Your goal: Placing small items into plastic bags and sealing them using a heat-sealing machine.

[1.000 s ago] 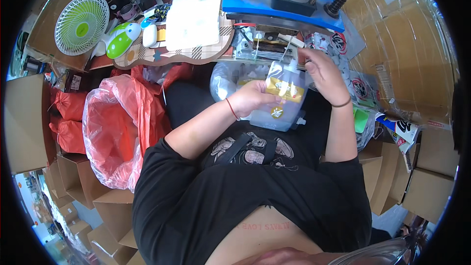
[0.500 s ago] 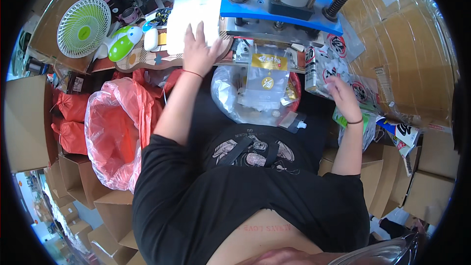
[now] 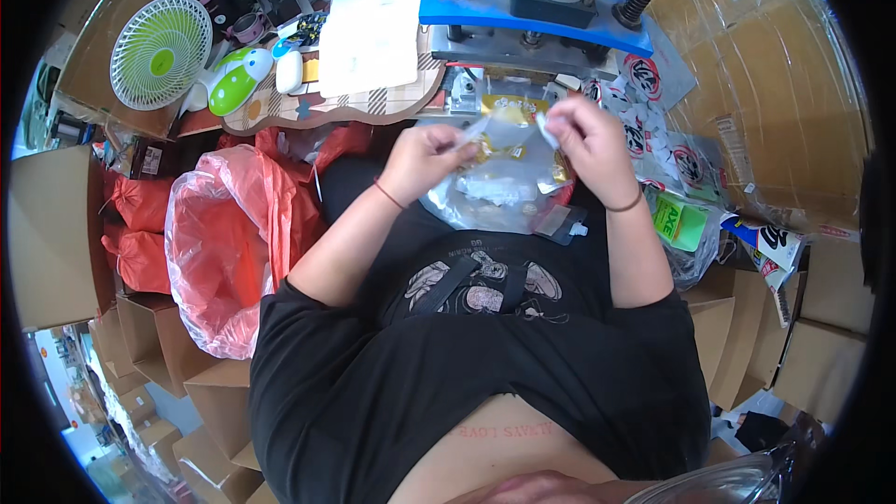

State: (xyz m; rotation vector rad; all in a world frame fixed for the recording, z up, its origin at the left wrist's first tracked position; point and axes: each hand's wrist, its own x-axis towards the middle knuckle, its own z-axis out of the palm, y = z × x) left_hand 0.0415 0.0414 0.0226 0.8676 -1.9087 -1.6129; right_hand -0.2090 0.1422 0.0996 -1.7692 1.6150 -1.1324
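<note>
My left hand (image 3: 425,157) and my right hand (image 3: 583,135) hold the two top corners of a small clear pouch (image 3: 511,135) with yellow contents, stretched between them above my lap. Below it a larger clear plastic bag (image 3: 495,201) lies on my lap with more pouches inside. Just beyond my hands stands a press machine with a blue plate (image 3: 532,14), and a yellow pouch (image 3: 513,107) lies under it.
A red plastic bag (image 3: 229,243) stands open at my left. A small white and green fan (image 3: 161,51), a white tray (image 3: 373,33) and small items sit on a wooden board. Printed packets (image 3: 667,163) and cardboard boxes (image 3: 826,355) are at my right.
My left hand has come back from the board near the machine and my right hand has risen from the packets. Both now hold a clear pouch between them over my lap.
</note>
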